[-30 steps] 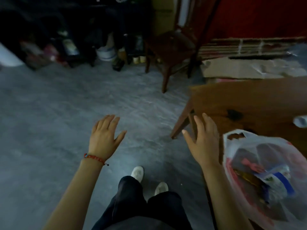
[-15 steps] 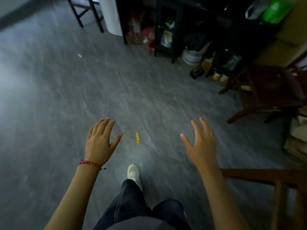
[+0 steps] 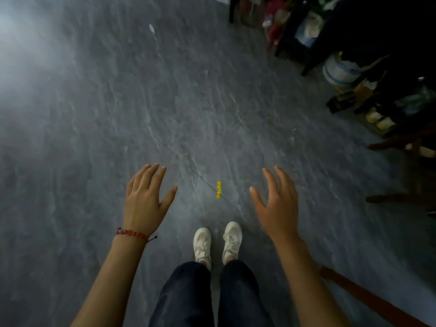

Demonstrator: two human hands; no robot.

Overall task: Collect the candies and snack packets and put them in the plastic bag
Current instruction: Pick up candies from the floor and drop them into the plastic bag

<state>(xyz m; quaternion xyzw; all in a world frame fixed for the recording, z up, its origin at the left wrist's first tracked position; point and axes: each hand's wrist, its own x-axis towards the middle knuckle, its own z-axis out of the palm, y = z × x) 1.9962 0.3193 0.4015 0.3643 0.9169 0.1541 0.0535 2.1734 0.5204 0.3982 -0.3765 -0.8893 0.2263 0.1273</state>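
Observation:
A small yellow wrapped candy [image 3: 218, 190] lies on the grey floor just ahead of my white shoes [image 3: 217, 244]. My left hand [image 3: 146, 199], with a red bracelet at the wrist, hovers to the left of the candy with straight fingers and holds nothing. To the right of the candy my right hand [image 3: 276, 206] hovers with spread fingers, also holding nothing. Both hands are well above the floor. The plastic bag is out of view.
Dark shelving with clutter [image 3: 306, 31] and a white bucket [image 3: 337, 69] stand at the upper right. Dark wooden chair legs [image 3: 405, 171] are at the right edge. A brown wooden rail [image 3: 368, 296] crosses the lower right. A small white scrap [image 3: 152, 29] lies far ahead.
The view has swung left, away from the table and the plastic bag, which left the frame. The yellow candy came into view and now lies between my hands, and both feet stand together.

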